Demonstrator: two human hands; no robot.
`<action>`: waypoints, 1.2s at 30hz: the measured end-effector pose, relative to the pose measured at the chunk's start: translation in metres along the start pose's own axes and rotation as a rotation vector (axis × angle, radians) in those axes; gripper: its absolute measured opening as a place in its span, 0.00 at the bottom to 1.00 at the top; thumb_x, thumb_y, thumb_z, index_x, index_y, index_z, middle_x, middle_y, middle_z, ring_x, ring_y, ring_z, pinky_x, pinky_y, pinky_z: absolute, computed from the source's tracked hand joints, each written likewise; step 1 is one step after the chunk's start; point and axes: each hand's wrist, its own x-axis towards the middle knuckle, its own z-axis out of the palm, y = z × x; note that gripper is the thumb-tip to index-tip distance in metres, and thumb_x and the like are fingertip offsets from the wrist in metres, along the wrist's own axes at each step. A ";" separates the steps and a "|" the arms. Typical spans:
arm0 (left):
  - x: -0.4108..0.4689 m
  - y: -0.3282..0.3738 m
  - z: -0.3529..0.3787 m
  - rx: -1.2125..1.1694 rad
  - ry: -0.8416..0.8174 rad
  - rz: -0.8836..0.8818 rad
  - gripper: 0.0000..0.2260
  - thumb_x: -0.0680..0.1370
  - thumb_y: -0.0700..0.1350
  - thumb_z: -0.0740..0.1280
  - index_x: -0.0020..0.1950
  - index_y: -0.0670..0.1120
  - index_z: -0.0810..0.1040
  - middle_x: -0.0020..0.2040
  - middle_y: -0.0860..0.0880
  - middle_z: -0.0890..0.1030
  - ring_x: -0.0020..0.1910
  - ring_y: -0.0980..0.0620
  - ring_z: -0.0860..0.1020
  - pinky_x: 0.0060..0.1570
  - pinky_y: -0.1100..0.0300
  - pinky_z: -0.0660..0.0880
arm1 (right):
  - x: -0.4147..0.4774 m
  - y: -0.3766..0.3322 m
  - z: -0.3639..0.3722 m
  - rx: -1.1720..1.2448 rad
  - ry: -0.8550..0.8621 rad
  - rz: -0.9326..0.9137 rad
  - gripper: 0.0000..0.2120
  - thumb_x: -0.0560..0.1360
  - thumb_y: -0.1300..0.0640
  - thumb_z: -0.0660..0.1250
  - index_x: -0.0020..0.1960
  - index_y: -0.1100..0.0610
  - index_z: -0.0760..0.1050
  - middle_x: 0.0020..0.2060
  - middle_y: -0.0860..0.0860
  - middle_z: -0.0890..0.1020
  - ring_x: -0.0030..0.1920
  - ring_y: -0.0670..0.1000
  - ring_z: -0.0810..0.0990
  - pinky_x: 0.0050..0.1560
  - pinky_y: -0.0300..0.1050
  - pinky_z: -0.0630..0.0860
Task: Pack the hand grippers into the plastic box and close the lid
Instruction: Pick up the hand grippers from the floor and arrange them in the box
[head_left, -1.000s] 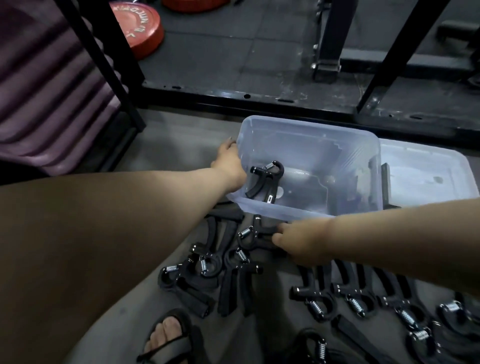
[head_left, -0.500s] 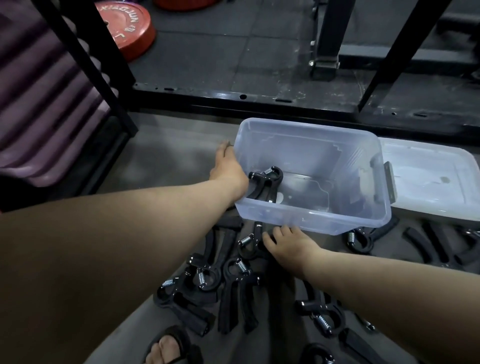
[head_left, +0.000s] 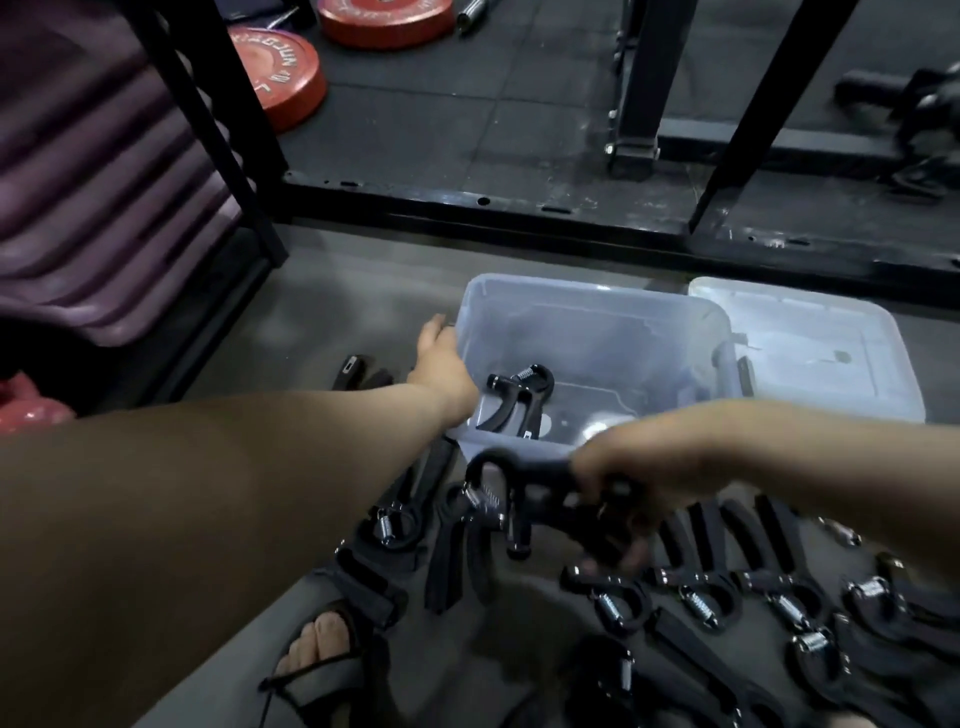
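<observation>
A clear plastic box (head_left: 623, 322) stands on the grey floor with one black hand gripper (head_left: 514, 397) lying inside it. My left hand (head_left: 441, 364) rests against the box's left wall and rim. Just in front of the box's near wall, my right hand (head_left: 639, 467) is shut on a black hand gripper (head_left: 524, 480), lifted off the floor and blurred. Several more hand grippers (head_left: 696, 597) lie on the floor in front of the box. The clear lid (head_left: 810, 348) lies flat to the right of the box.
A black rack frame (head_left: 519, 213) runs across behind the box, with an upright (head_left: 208, 130) at the left. Red weight plates (head_left: 280, 73) lie beyond it. My sandalled foot (head_left: 322, 644) is at the bottom, beside the grippers. A red object (head_left: 31, 410) sits at the far left.
My right hand has closed on a hand gripper from the floor pile and lifted it toward the box. The left hand stays on the box's left side. The view has tilted up.
</observation>
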 end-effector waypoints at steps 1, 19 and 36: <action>-0.005 -0.001 0.003 0.082 0.066 0.035 0.31 0.78 0.36 0.58 0.78 0.57 0.56 0.73 0.55 0.61 0.64 0.47 0.69 0.64 0.64 0.64 | -0.017 0.004 -0.006 0.080 -0.070 -0.051 0.26 0.69 0.60 0.56 0.63 0.73 0.69 0.50 0.67 0.79 0.51 0.64 0.82 0.49 0.57 0.81; -0.004 0.016 0.002 0.187 0.079 -0.135 0.26 0.76 0.36 0.59 0.73 0.43 0.59 0.78 0.55 0.49 0.66 0.40 0.67 0.63 0.47 0.68 | 0.048 0.016 -0.090 0.545 0.578 -0.016 0.12 0.79 0.67 0.57 0.40 0.62 0.74 0.32 0.58 0.80 0.41 0.57 0.80 0.52 0.53 0.79; 0.015 0.011 -0.001 0.433 0.000 -0.102 0.18 0.78 0.41 0.63 0.64 0.44 0.59 0.68 0.44 0.61 0.56 0.37 0.73 0.45 0.48 0.65 | 0.121 0.022 -0.108 0.042 0.800 0.207 0.10 0.77 0.64 0.55 0.49 0.58 0.75 0.37 0.56 0.77 0.32 0.53 0.75 0.33 0.44 0.77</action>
